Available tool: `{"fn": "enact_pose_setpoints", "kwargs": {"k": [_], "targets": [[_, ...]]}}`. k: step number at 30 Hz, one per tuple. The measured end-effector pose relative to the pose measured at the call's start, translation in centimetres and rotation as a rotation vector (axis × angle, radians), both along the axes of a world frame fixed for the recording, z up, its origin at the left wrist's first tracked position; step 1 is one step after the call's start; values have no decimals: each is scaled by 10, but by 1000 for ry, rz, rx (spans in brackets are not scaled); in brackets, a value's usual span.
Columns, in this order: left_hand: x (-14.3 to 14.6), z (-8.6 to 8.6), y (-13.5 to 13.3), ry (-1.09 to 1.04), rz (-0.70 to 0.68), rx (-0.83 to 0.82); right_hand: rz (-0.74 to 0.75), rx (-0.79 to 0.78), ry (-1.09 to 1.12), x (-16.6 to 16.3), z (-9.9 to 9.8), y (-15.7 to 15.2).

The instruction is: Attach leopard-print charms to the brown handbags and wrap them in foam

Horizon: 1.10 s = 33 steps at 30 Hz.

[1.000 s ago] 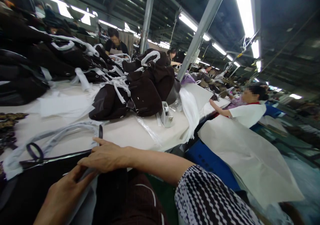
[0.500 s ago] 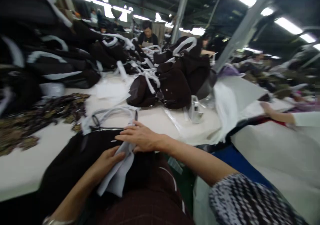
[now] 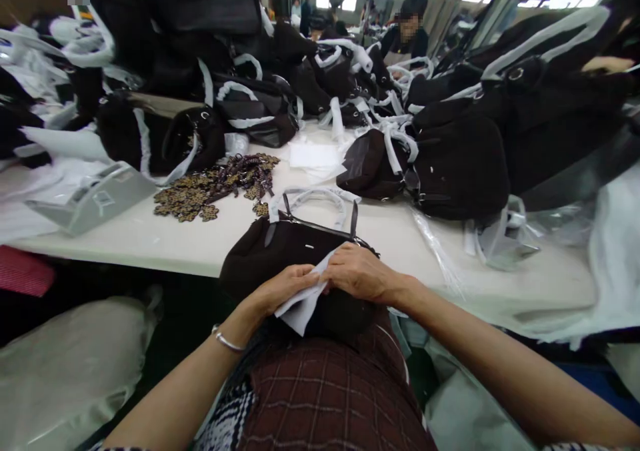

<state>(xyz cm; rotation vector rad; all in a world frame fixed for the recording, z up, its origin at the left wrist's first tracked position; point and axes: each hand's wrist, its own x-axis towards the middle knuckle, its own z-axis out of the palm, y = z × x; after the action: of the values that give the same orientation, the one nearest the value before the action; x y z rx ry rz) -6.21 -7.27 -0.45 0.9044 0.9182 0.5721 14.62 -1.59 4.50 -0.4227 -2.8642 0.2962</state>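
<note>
A dark brown handbag (image 3: pixel 270 254) rests at the table's front edge against my body, its two handles (image 3: pixel 320 201) wrapped in white and standing up at the back. In front of it I hold a folded white sheet (image 3: pixel 303 307), thin like paper or soft foam. My left hand (image 3: pixel 287 287) pinches its left edge between thumb and fingers. Closed over the upper right end of the same sheet is my right hand (image 3: pixel 355 271), its fingertips partly hidden. Both hands nearly meet above the bag's front.
Several dark bags (image 3: pixel 460 157) with wrapped handles are heaped across the white table (image 3: pixel 165 247). Flower-shaped charms (image 3: pixel 200 187) lie left of my bag, near a grey tape dispenser (image 3: pixel 95 197). Another dispenser (image 3: pixel 510 234) stands right. A person (image 3: pixel 410 31) is behind the heap.
My view has swung left, bringing the charms and left dispenser in. My right hand has gone from fingers spread on the sheet to gripping it; the left still holds it.
</note>
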Motion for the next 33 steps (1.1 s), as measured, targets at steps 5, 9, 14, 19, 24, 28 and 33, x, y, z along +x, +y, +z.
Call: {"fn": "enact_pose_setpoints", "kwargs": {"k": [5, 9, 14, 19, 24, 28, 33], "targets": [[-12, 2, -20, 273, 23, 156, 43, -78, 55, -18, -1, 11], [-7, 1, -23, 569, 146, 566, 40, -155, -15, -29, -13, 14], [-6, -11, -32, 682, 259, 788, -43, -187, -201, -30, -22, 19], [-15, -7, -40, 554, 186, 794, -122, -252, -196, -27, -29, 26], [-9, 5, -43, 791, 140, 639, -168, -260, -211, -26, -37, 30], [-1, 3, -44, 862, 236, 605, -189, -249, -173, -28, -41, 29], [-4, -5, -42, 663, 366, 402, -166, -306, -60, -28, -38, 29]]}}
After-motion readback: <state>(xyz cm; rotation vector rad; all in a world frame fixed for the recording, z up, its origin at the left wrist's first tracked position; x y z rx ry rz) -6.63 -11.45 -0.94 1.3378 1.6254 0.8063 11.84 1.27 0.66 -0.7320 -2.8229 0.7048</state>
